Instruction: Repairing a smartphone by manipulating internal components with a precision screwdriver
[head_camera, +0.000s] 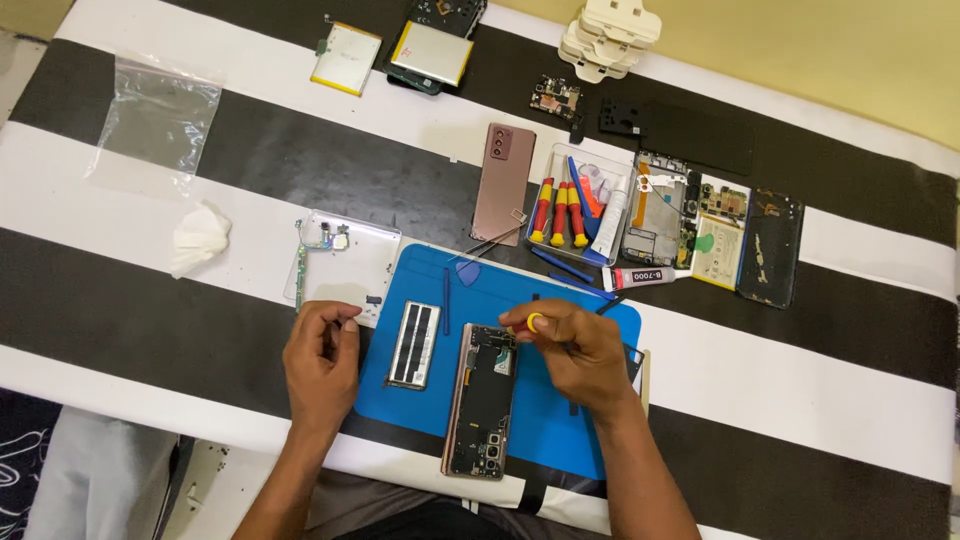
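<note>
An opened phone frame (482, 400) with bare circuit boards lies lengthwise on a blue work mat (560, 420). My right hand (575, 355) hovers over its upper end, fingers closed on a small screwdriver with a yellow cap (536, 321). My left hand (322, 358) rests at the mat's left edge with fingertips pinched together; whether it holds a tiny part I cannot tell. A flat black-and-silver battery-like part (414, 345) lies on the mat between the hands.
A clear tray (345, 265) with small parts sits above my left hand. Tweezers (495, 240), a bronze back cover (502, 180), a box of screwdrivers (565, 205), a glue tube (640, 277), other phone parts (715, 225), a tissue (198, 238) and a plastic bag (160, 115) lie on the striped cloth.
</note>
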